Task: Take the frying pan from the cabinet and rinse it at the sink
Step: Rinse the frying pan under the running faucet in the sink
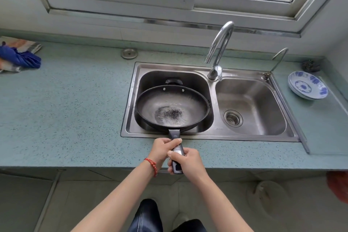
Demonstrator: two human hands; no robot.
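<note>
- Two hands are gripping one handle: your left hand (163,149) is wrapping it nearer the bowl, your right hand (188,162) is closing around its end.
- Beyond your knuckles, the frying pan (172,108) is sitting over the sink's (250,136) left basin.

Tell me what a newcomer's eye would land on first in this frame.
First, the black frying pan held over the left basin of the steel sink, with a dark speckled patch at its centre. Both hands grip its handle: left hand nearer the pan, right hand behind. The tall faucet stands behind the sink, with no water visibly running.
</note>
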